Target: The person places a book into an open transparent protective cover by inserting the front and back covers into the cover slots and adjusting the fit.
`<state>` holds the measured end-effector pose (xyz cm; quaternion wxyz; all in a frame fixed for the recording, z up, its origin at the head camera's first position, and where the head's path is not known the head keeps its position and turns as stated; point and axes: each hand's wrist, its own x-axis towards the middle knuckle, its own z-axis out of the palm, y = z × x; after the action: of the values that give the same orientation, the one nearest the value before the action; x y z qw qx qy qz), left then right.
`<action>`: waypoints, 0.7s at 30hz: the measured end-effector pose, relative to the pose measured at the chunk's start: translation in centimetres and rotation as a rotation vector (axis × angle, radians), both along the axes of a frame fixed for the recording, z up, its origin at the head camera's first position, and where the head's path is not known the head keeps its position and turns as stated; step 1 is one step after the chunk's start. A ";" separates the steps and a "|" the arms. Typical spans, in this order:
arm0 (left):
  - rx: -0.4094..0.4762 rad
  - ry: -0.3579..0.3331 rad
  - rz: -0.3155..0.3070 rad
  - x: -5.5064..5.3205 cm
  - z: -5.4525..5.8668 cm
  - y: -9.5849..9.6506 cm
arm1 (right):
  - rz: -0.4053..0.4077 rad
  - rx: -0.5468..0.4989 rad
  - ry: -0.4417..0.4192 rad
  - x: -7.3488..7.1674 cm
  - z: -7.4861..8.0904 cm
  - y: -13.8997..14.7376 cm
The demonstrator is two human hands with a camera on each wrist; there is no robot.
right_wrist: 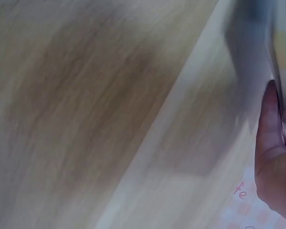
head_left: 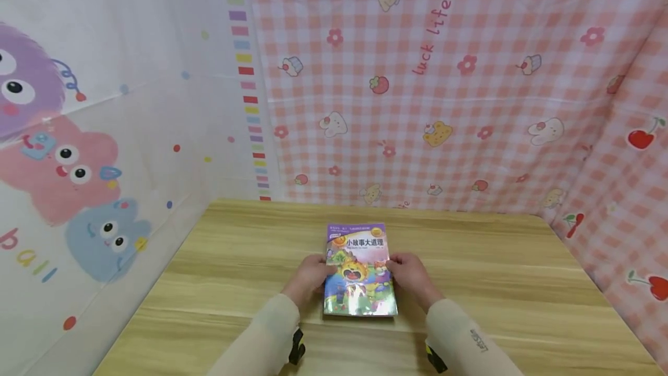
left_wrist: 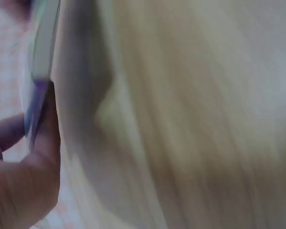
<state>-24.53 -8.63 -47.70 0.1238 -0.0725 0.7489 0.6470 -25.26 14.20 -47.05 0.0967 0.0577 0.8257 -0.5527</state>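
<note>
A thin picture book point(head_left: 360, 292) with a glossy, colourful cover and a purple top band faces up in the middle of the head view. My left hand point(head_left: 309, 278) grips its left edge, and my right hand point(head_left: 414, 278) grips the right edge. Seen edge-on in the left wrist view, the book point(left_wrist: 46, 43) sits between the thumb and fingers of the left hand point(left_wrist: 26, 186). In the right wrist view, the right hand point(right_wrist: 276, 167) pinches the other side. A shadow falls on the wood beneath the book, which appears raised off the table.
The wood-grain table point(head_left: 235, 271) spreads out around both arms. Behind it hangs a pink checked cloth point(head_left: 396, 109), which continues on the right side. A white cloth with cartoon figures point(head_left: 172, 109) borders the left.
</note>
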 end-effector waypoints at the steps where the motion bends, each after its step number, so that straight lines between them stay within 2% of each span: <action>1: -0.036 0.035 0.007 0.0 -0.1 0.1 | 0.003 0.019 0.005 0.1 -0.1 -0.1; 4: -0.215 0.174 0.023 0.1 -0.4 0.2 | -0.001 0.078 0.021 0.1 -0.3 -0.2; 6: -0.326 0.254 0.007 0.1 -0.6 0.1 | -0.011 0.143 0.054 0.0 -0.4 0.0; 8: -0.419 0.326 -0.052 0.1 -0.6 0.1 | -0.024 0.226 0.087 -0.2 -0.5 0.2; 10: -0.495 0.378 -0.165 0.2 -0.5 0.1 | -0.018 0.297 0.122 -0.3 -0.7 0.5; 13: -0.646 0.400 -0.375 0.4 -0.5 0.2 | 0.022 0.404 0.186 -0.4 -1.0 0.8; 15: -0.752 0.391 -0.476 0.5 -0.6 0.2 | 0.088 0.512 0.263 -0.4 -1.3 1.0; 17: -0.830 0.361 -0.523 0.5 -0.9 0.2 | 0.184 0.638 0.341 -0.3 -1.5 1.0; 20: -0.851 0.344 -0.525 0.4 -1.2 0.0 | 0.371 0.815 0.421 -0.1 -1.9 1.1; 21: -0.847 0.342 -0.521 0.4 -1.2 -0.1 | 0.433 0.865 0.422 0.0 -2.1 1.1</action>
<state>-24.15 -8.72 -48.94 0.1166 0.1792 0.9475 0.2379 -25.24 15.31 -49.14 0.0078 -0.1920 0.9729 -0.1286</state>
